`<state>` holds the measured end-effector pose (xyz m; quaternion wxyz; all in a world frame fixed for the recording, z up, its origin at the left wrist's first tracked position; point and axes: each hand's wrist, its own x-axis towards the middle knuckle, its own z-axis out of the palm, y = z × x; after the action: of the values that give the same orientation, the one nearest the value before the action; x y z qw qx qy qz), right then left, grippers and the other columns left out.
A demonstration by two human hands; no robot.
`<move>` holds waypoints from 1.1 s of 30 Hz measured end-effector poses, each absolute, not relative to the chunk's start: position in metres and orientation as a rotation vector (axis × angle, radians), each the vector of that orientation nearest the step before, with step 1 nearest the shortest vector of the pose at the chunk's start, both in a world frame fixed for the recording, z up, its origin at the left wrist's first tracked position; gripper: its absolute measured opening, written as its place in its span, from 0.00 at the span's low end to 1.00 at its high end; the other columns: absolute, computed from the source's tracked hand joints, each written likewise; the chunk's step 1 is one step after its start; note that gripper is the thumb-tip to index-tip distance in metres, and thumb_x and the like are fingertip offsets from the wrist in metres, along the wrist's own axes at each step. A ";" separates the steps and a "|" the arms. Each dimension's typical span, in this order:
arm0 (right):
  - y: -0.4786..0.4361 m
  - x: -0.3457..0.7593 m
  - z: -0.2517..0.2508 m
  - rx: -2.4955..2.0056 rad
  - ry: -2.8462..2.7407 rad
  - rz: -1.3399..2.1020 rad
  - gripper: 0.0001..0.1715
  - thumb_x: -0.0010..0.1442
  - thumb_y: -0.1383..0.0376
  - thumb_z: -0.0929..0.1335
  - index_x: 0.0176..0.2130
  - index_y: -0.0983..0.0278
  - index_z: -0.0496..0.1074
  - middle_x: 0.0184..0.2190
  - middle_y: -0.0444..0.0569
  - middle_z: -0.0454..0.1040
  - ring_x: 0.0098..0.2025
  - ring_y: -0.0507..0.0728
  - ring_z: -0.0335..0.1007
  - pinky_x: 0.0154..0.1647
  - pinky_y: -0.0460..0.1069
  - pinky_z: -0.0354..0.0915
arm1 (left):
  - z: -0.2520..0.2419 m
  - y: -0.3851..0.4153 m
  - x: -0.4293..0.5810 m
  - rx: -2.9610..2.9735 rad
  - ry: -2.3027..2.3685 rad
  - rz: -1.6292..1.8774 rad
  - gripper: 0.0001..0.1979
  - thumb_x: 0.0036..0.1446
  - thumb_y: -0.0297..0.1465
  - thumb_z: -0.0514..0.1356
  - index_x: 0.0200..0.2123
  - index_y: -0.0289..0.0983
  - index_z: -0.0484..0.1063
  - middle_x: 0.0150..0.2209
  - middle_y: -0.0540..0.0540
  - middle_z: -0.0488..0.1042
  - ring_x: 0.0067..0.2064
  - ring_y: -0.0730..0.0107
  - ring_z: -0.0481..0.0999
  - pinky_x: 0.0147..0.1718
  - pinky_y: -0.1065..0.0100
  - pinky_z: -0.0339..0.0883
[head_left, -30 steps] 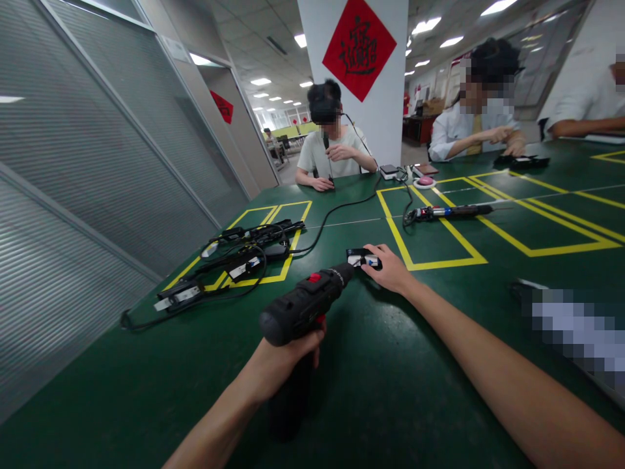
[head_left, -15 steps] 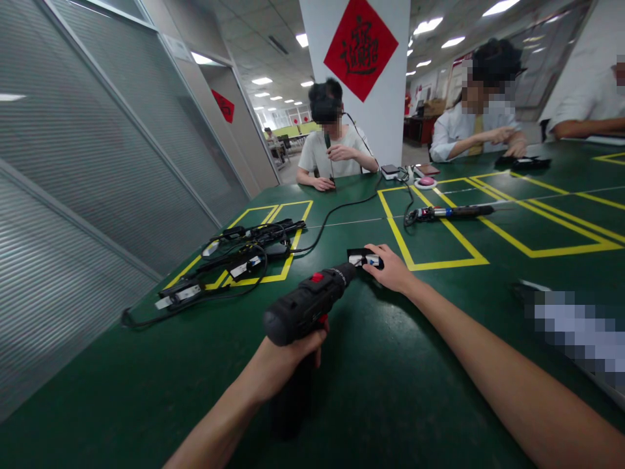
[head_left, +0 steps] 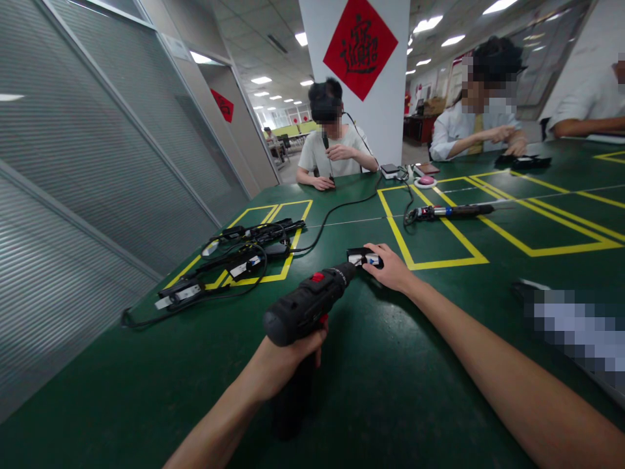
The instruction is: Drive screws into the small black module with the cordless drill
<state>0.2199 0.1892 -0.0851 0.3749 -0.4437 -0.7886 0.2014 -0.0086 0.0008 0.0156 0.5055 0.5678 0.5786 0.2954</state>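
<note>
A black cordless drill [head_left: 307,306] with red buttons is gripped in my left hand [head_left: 293,355], its fingers wrapped round the handle. Its chuck points away from me and reaches the left part of a small black and white adapter-like block [head_left: 365,258]. My right hand [head_left: 388,266] pinches that block from the right side against the table. Whether the drill's bit touches the block is hard to make out, as the chuck hides the spot.
A pile of black adapters and cables [head_left: 249,251] lies at left on the green table [head_left: 195,384]. A black pen-like tool with a cord [head_left: 454,212] rests at right behind my right hand. Co-workers [head_left: 336,150] sit across. A pixelated device [head_left: 581,332] lies at far right.
</note>
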 end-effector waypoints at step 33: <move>0.190 0.220 -0.085 -1.147 -2.018 0.492 0.29 0.58 0.58 0.68 0.57 0.59 0.64 0.51 0.52 0.65 0.50 0.59 0.68 0.55 0.55 0.62 | 0.018 0.000 -0.005 1.355 1.448 0.741 0.11 0.56 0.35 0.60 0.39 0.34 0.71 0.22 0.50 0.74 0.26 0.68 0.71 0.29 0.66 0.62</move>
<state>0.2200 0.1896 -0.0855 0.3750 -0.4483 -0.7883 0.1923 -0.0052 -0.0001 0.0181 0.4901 0.5580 0.5962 0.3050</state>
